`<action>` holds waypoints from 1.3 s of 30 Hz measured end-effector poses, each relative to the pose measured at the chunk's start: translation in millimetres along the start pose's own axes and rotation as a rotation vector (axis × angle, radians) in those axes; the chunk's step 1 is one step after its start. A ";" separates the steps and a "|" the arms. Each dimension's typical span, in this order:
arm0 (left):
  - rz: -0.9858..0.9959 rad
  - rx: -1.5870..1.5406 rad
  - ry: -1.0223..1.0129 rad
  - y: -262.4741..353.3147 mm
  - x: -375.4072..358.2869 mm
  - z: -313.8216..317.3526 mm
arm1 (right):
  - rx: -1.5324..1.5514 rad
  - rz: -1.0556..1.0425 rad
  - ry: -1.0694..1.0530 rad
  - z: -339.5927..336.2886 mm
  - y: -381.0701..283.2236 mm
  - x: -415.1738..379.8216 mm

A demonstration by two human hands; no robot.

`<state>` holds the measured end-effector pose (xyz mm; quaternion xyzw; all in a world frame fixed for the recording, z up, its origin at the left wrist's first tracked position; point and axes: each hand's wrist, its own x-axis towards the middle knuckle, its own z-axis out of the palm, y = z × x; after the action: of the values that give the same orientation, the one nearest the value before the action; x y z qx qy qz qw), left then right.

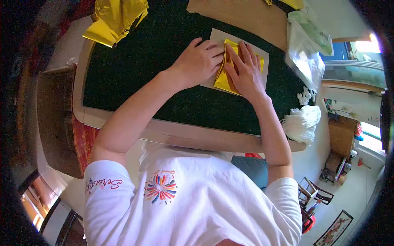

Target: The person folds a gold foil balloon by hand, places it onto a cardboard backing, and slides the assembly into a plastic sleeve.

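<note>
A folded sheet of shiny gold foil [225, 84] lies on a pale rectangular board [266, 67] on the dark green table covering. My right hand [248, 77] rests flat on top of the foil, its fingers spread and pointing away from me. From the left side, my left hand [200, 62] reaches in with curled fingers at the foil's raised left edge. Its fingertips are partly hidden against that edge, and they appear to pinch it.
More crumpled gold foil [119, 18] lies at the table's far left corner. Brown cardboard [246, 16] covers the far side. White plastic bags [304, 57] and a bundle of white string [303, 125] sit along the right edge. A brown box [55, 119] stands left of the table.
</note>
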<state>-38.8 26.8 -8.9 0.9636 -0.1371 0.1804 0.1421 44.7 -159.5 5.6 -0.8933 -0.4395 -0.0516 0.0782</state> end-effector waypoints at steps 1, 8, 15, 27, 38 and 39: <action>-0.006 -0.019 -0.020 -0.2 0.1 -0.1 | 0.015 0.005 0.011 0.4 -0.3 -0.2; 0.008 -0.075 -0.008 -3.3 1.8 1.9 | 0.109 0.000 0.057 5.7 4.9 -1.4; -0.110 -0.220 -0.003 0.1 3.6 1.6 | 0.033 -0.003 0.033 6.6 3.1 -1.2; -0.044 -0.067 -0.060 7.9 -1.6 -1.2 | -0.008 0.003 0.020 6.8 0.6 -0.8; -0.018 0.114 0.032 12.3 -5.5 5.2 | -0.087 -0.005 0.050 13.2 2.8 -2.2; -0.005 0.139 0.032 12.6 -5.9 5.7 | -0.098 -0.017 0.044 12.2 2.6 -2.6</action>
<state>-46.4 14.6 -13.5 0.9684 -0.1197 0.2044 0.0776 45.5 -160.8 -7.1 -0.8911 -0.4421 -0.0932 0.0434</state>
